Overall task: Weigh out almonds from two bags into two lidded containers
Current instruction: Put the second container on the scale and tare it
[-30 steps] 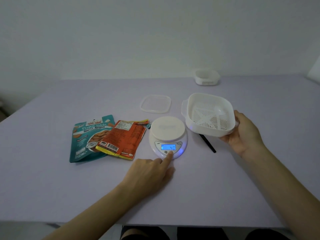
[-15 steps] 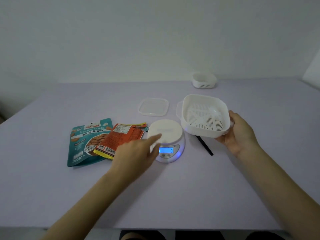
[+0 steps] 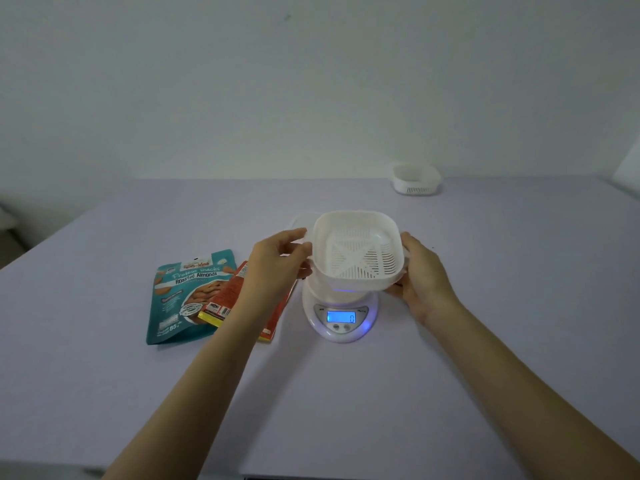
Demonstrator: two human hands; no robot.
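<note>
A white container with a slotted strainer insert [image 3: 358, 252] is held over the platform of the white kitchen scale [image 3: 341, 315], whose blue display reads 0. My left hand [image 3: 277, 263] grips its left handle and my right hand [image 3: 420, 275] grips its right side. Whether the container rests on the platform cannot be told. A teal bag of roasted almonds [image 3: 180, 296] lies flat to the left, with an orange-red bag [image 3: 228, 299] overlapping it, partly hidden by my left forearm. A clear lid [image 3: 301, 220] peeks out behind the container.
A second white container [image 3: 415, 180] stands at the back right of the lilac table [image 3: 346, 393]. The wall runs close behind the table's far edge.
My left hand left the scale's button and took the container's left side. Both hands moved the container from the right of the scale to over its platform. The display went from 4.0 to 0.
</note>
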